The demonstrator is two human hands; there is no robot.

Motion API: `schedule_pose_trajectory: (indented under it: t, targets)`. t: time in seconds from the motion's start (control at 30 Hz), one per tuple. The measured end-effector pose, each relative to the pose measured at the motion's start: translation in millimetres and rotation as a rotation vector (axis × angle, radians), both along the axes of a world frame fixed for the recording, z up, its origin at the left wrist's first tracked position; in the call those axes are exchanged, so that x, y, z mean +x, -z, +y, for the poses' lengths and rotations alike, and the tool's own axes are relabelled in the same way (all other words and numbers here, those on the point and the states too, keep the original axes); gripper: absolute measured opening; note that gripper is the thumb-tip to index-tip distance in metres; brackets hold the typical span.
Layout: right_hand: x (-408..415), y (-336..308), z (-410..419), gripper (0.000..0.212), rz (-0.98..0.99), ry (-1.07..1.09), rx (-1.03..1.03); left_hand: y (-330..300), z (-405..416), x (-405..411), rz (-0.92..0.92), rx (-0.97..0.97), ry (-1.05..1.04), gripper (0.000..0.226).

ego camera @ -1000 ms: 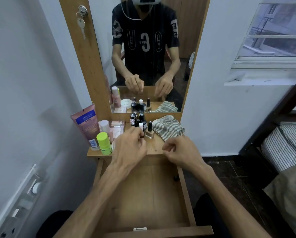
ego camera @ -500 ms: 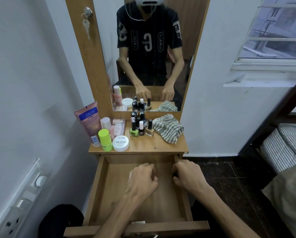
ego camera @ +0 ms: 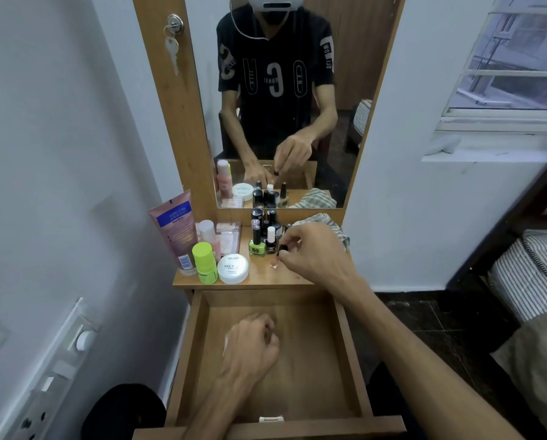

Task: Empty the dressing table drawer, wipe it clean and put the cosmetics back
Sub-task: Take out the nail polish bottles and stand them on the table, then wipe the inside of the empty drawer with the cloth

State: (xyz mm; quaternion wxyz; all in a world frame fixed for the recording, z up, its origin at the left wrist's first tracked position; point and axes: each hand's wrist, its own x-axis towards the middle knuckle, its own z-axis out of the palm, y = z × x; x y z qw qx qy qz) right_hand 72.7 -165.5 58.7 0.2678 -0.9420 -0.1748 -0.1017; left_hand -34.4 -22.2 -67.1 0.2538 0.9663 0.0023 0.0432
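Down nearest the person, the drawer point(ego camera: 348, 354) stands pulled out, and the left hand point(ego camera: 250, 347) hangs inside it with its fingers curled into a loose fist; whether anything sits inside that fist I cannot tell. Beyond it and to its right, the right hand point(ego camera: 313, 255) reaches over the table top point(ego camera: 291, 277) and pinches the dark cap of a small pale pink nail polish bottle point(ego camera: 275, 263) between thumb and fingertips, the bottle's base on or just above the wood. Just left of that hand stand a green nail polish bottle point(ego camera: 257, 247) and a dark bottle with a white cap point(ego camera: 271, 242), touching side by side, with a cluster of black-capped bottles point(ego camera: 264, 219) packed behind them. Further left of the hand sits a round white tub point(ego camera: 233, 269), and beside it a lime green stick container point(ego camera: 204, 262), a white-capped pink bottle point(ego camera: 209, 233) and a tall pink tube point(ego camera: 174, 227) standing on its cap. Behind the right hand a striped cloth point(ego camera: 329, 225) lies bunched, partly hidden by the knuckles. Farthest off, the mirror point(ego camera: 281, 100) repeats both hands and the bottles, and a key point(ego camera: 172, 55) hangs from a lock in its wooden frame.
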Motion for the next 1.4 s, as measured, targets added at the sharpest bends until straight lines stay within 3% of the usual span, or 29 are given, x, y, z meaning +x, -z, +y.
schedule_pose_trajectory:
  t: [0.17, 0.43, 0.53, 0.67, 0.77, 0.87, 1.0, 1.27, 1.4]
  targets:
    - [15.8, 5.6, 22.7, 0.01, -0.041, 0.015, -0.104, 1.3, 17.5, -4.2, 0.02, 0.003, -0.02, 0.016]
    - [12.7, 13.4, 23.9, 0.035, -0.048, 0.012, -0.096, 9.6, 28.6, -8.8, 0.058, -0.007, -0.041, 0.013]
    - [7.9, 9.6, 8.5, 0.03, -0.056, 0.041, -0.027, 11.5, 27.4, -12.2, 0.065, 0.0, -0.038, 0.012]
    - [11.7, 7.3, -23.7, 0.016, -0.084, 0.196, 0.089, 14.4, 30.1, -14.0, 0.083, -0.001, -0.028, 0.01]
    - [28.3, 6.7, -42.5, 0.022, -0.096, 0.417, 0.126, 13.5, 28.7, -15.1, 0.096, 0.001, -0.019, 0.009]
    - [51.6, 15.8, -53.0, 0.034, 0.066, 0.551, 0.059, 11.0, 25.0, -17.8, 0.112, -0.004, -0.023, 0.009]
    - [74.5, 25.8, -52.2, 0.037, 0.349, 0.561, 0.019, 10.0, 24.9, -23.6, 0.13, 0.009, -0.045, 0.014]
    - [62.5, 27.7, -67.3, 0.057, 0.529, 0.553, 0.041, 8.3, 27.3, -26.5, 0.1, 0.016, -0.039, 0.014]
    - [33.5, 28.6, -83.6, 0.044, 0.504, 0.545, 0.104, 9.2, 28.8, -25.9, 0.075, -0.002, -0.056, 0.016]
